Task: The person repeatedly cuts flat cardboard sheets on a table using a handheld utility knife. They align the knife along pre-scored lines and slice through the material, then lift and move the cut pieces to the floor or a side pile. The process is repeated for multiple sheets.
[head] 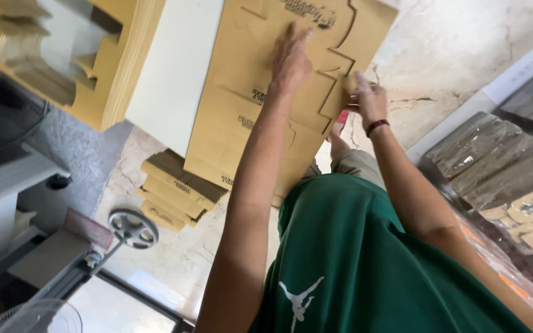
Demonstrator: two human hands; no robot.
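Closest to the camera is the person's dark green T-shirt (365, 265) with a small white figure printed on it, filling the lower middle. Two bare arms reach up and away from it. The left hand (289, 60) lies flat, fingers stretched out and together, pressing on a large flat tan die-cut cardboard sheet (248, 105) with slots and flaps cut into it. The right hand (368, 98), with a dark band at the wrist, pinches the notched right edge of the same sheet between thumb and fingers. The sheet hangs over a pale cracked stone floor (458, 55). Beneath it sits a short stack of folded brown cardboard pieces (177, 194). To the right lie plastic-wrapped bundles of cardboard (501, 166). At far upper left is a thick pile of tan cut cardboard (94, 61).
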